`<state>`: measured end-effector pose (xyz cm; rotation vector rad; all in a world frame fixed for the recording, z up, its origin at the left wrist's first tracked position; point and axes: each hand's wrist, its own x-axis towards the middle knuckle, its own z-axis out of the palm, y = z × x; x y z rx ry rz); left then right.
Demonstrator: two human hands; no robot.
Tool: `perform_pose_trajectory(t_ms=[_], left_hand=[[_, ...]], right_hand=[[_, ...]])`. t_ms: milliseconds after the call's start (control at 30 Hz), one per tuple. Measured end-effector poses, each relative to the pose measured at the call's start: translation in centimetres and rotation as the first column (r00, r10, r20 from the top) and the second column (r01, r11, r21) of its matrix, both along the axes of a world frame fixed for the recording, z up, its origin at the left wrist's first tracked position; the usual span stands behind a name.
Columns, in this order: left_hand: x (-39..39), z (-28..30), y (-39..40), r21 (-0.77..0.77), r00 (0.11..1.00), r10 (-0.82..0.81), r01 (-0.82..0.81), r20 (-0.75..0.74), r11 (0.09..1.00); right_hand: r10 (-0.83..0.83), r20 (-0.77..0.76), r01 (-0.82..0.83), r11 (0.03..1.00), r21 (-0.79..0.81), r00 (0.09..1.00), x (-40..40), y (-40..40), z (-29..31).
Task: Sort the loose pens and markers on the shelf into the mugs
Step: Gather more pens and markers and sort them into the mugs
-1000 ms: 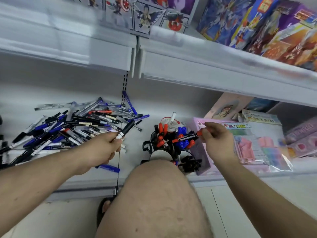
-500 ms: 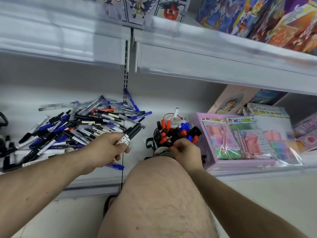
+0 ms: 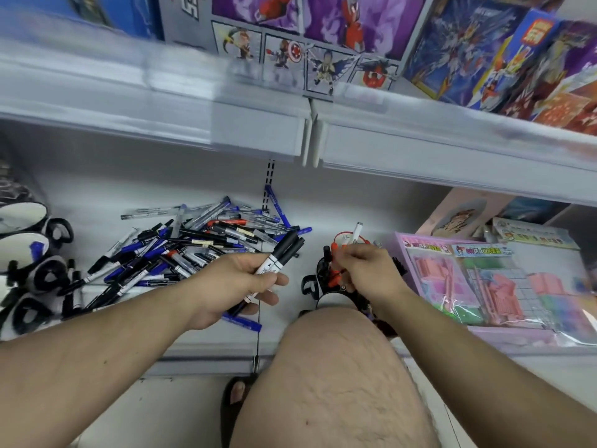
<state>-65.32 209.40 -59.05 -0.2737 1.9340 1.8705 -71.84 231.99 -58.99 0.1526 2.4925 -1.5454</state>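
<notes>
A heap of loose pens and markers (image 3: 193,247), black, blue and red, lies on the white shelf (image 3: 323,218). My left hand (image 3: 235,286) grips a bundle of black-capped markers (image 3: 277,257), tips pointing up and right. My right hand (image 3: 368,273) hovers over a black-handled mug (image 3: 311,286) that holds red-capped markers, its fingers curled around the red caps (image 3: 336,279). A white pen (image 3: 357,232) stands in a mug just behind. Several panda-patterned mugs (image 3: 38,273) sit at the far left, one with a blue marker inside.
A pink box of packaged stationery (image 3: 484,279) stands right of the mug. The upper shelf edge (image 3: 290,134) overhangs, carrying toy boxes. My bare knee (image 3: 336,367) blocks the shelf front below the mug. A single blue pen (image 3: 245,321) lies near the shelf's front edge.
My right hand went from the pink box to the mug with a red marker and now sits over it. My left hand lifted its black markers slightly. The camera tilted.
</notes>
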Motion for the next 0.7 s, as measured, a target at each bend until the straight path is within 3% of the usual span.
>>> perform_pose_trajectory(t_ms=[33, 100, 233, 400, 567, 700], left_hand=[[0.0, 0.1, 0.1, 0.007, 1.000, -0.001, 0.001, -0.008, 1.000], [0.0, 0.3, 0.4, -0.041, 0.998, -0.007, 0.005, -0.062, 0.999], [0.2, 0.2, 1.0, -0.405, 0.933, -0.163, 0.020, -0.322, 0.914], [0.6, 0.0, 1.4, -0.577, 0.867, -0.248, -0.054, -0.433, 0.815], [0.6, -0.2, 0.5, -0.632, 0.906, -0.267, -0.002, -0.330, 0.775], [0.7, -0.7, 0.1, -0.628, 0.913, -0.282, 0.038, -0.294, 0.777]], right_hand=[[0.040, 0.070, -0.031, 0.992, -0.121, 0.997, 0.4, -0.9, 1.7], [0.156, 0.148, -0.125, 0.972, -0.198, 0.977, 1.0, -2.5, 4.1], [0.287, 0.160, -0.273, 0.956, -0.104, 0.944, 1.8, -4.7, 5.3], [0.208, 0.157, -0.182, 0.969, -0.165, 0.965, 2.2, -4.1, 5.7], [-0.006, -0.149, 0.007, 1.000, 0.005, 0.989, 1.4, 2.8, 8.3], [-0.035, -0.217, 0.100, 0.949, 0.299, 0.976, 2.0, 9.3, 6.9]])
